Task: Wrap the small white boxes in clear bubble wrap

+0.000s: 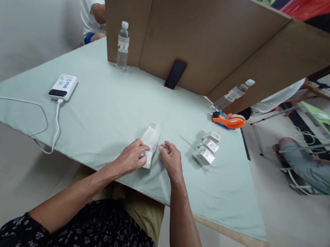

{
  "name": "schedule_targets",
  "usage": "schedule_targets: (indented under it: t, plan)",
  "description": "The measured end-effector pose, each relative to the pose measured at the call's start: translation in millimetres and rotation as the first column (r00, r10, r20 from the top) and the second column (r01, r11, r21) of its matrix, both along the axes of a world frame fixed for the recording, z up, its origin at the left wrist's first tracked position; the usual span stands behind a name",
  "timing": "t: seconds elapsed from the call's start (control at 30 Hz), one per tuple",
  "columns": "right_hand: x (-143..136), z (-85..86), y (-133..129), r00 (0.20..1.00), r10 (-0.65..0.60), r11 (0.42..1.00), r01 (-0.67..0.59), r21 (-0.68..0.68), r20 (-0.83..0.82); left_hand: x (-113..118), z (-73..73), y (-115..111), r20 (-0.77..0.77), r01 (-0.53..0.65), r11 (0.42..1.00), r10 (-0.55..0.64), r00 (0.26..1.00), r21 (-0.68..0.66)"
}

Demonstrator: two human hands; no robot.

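A small white box in clear plastic wrap [151, 138] lies lengthwise on the pale green tablecloth near the front edge. My left hand [132, 155] is closed on its left side, with the fingers and thumb over the near part; the grip covers some of the box. Just right of the wrap is my right hand [171, 157], apart from it, with loosely bent fingers and nothing visible in them. Farther right, several similar small white boxes [205, 156] stand in a short row, seemingly wrapped in clear plastic too.
An orange tape dispenser [229, 120] and a tilted water bottle [233, 95] are at the right. A phone [175, 74] leans on the cardboard screen [196, 34], near an upright bottle [122, 48]. A power bank [63, 87] with a white cable [56, 124] lies left. People sit beyond.
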State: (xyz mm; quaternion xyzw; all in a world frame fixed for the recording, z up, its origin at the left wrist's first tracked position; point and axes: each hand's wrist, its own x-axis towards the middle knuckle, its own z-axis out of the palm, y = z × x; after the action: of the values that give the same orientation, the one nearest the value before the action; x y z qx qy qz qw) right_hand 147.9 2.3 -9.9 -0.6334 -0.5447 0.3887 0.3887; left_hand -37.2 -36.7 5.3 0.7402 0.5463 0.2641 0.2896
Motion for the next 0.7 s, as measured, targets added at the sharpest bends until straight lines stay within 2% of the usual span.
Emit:
schedule_targets:
  t: [0.1,0.33,0.53,0.7]
  plan:
    - [-3,-2.9,17,0.995,-0.007,0.991,-0.006,-0.135,-0.101,1,-0.5,-1,-0.005,-0.009,1.000,0.009,1.000,-0.004]
    - [-17,1.3,43,0.976,0.148,0.970,-0.174,-0.167,-0.159,0,-1.7,-3,0.023,-0.013,1.000,0.012,1.000,0.020]
    - [-24,-3.7,49,0.972,0.158,0.983,-0.171,-0.060,-0.172,0,-2.5,-5,0.027,-0.040,0.999,0.040,0.999,0.016]
    - [-27,3.9,27,0.942,0.214,0.975,-0.189,0.119,-0.258,0,-6.0,-5,0.082,-0.073,0.997,0.074,0.994,-0.019]
